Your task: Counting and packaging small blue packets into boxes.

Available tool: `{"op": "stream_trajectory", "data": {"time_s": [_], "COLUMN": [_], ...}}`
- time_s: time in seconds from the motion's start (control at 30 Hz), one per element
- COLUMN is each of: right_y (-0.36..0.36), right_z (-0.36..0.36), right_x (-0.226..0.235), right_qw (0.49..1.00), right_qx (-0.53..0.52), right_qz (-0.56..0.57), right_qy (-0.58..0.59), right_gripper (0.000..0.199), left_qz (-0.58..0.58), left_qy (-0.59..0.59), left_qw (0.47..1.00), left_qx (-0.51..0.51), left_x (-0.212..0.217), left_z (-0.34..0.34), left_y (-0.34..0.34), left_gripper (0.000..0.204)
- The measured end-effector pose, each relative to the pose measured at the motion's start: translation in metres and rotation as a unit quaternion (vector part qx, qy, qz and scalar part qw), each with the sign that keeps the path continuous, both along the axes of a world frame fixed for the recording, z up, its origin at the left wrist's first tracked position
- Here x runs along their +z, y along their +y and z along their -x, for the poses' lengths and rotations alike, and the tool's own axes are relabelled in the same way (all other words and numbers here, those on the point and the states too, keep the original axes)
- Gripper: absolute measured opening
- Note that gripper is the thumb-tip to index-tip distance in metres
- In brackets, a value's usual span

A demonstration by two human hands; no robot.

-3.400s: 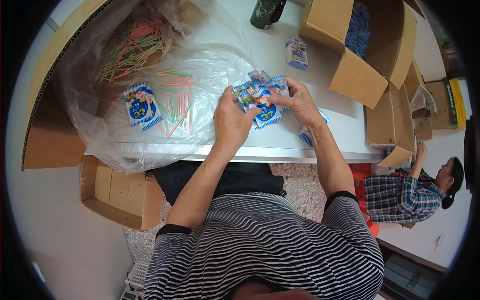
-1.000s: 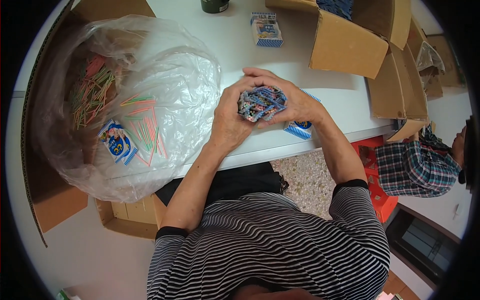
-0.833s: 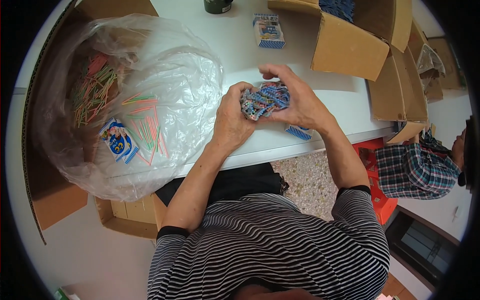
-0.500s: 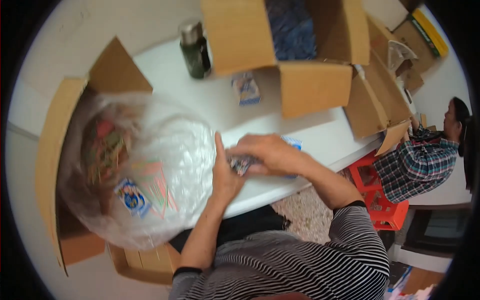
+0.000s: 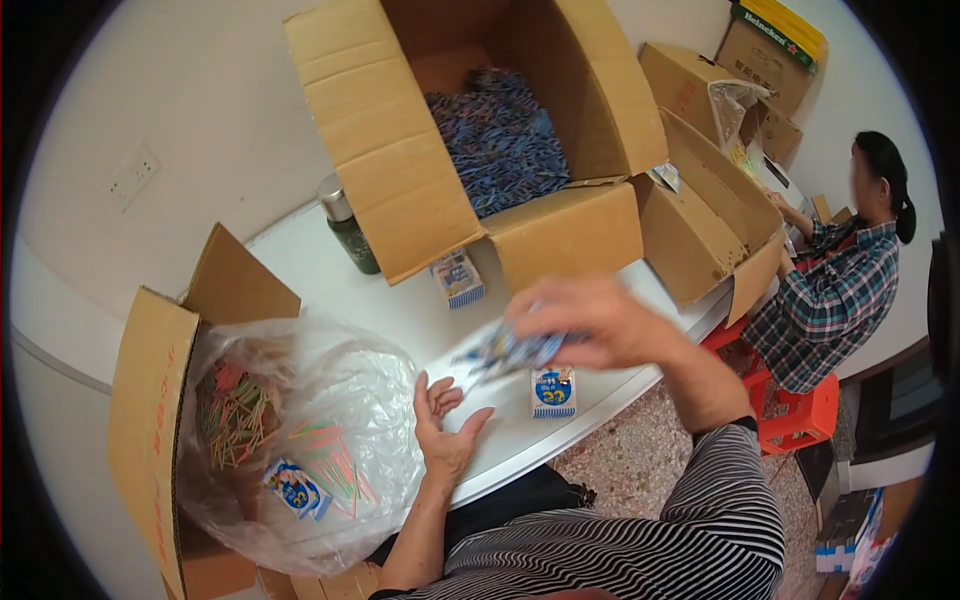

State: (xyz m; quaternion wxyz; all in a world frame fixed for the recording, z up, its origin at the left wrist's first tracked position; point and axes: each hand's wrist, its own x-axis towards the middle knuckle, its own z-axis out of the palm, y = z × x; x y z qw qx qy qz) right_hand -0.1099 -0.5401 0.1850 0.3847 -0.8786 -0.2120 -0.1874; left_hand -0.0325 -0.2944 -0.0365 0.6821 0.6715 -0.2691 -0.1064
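My right hand (image 5: 598,322) is closed round a bunch of small blue-and-white packets (image 5: 510,350), smeared by motion, above the white table. To its left, my left hand (image 5: 447,430) is open and holds nothing, its fingers apart and thumb out. Just below the right hand lies a blue-and-white packet (image 5: 553,393) near the table's front edge. Another such packet (image 5: 458,278) rests beside the large cardboard box (image 5: 570,235). Many blue packets (image 5: 500,145) fill the bottom of that box.
A clear plastic bag (image 5: 385,400) spills from a cardboard box (image 5: 150,420) at left, with thin coloured sticks (image 5: 235,410) and a blue packet (image 5: 297,490) in it. Behind stands a dark green flask (image 5: 350,235). At right, a person in a plaid shirt (image 5: 830,310) sits near an open carton (image 5: 700,200).
My hands were together round the small packets. Now the right hand has drawn away up and to the right with them, and the left has opened. The whole view has also shifted.
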Motion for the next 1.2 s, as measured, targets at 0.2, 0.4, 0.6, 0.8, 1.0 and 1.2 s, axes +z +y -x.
{"op": "stream_trajectory", "data": {"time_s": [0.2,0.4,0.6,0.8,1.0,1.2], "right_y": [-0.092,-0.201,-0.233,-0.245,-0.249,-0.269], "right_z": [-0.066,-0.235,-0.33,-0.332,-0.329,-0.334], "right_x": [0.086,0.063,0.02,-0.018,-0.009,0.016], "right_qw": [0.97,0.92,0.918,0.931,0.917,0.981], "right_qx": [-0.225,-0.285,-0.288,-0.264,-0.246,-0.151], "right_qz": [-0.068,0.06,0.126,0.24,0.312,0.018], "right_qy": [-0.059,-0.261,-0.244,-0.079,0.029,0.12], "right_gripper": [0.032,0.038,0.036,0.042,0.056,0.063], "left_qz": [-0.059,-0.107,-0.132,-0.123,-0.129,-0.128], "left_qy": [-0.01,-0.011,-0.025,-0.044,-0.027,-0.029], "left_qw": [0.998,0.994,0.991,0.991,0.991,0.991], "left_qx": [0.003,0.004,0.015,0.013,0.003,-0.001], "left_x": [0.006,0.01,0.018,0.017,0.024,0.027], "left_z": [0.001,0.006,0.004,0.002,0.0,-0.002], "left_y": [-0.002,-0.002,-0.003,0.0,-0.003,-0.006], "left_gripper": [0.067,0.06,0.053,0.05,0.046,0.044]}}
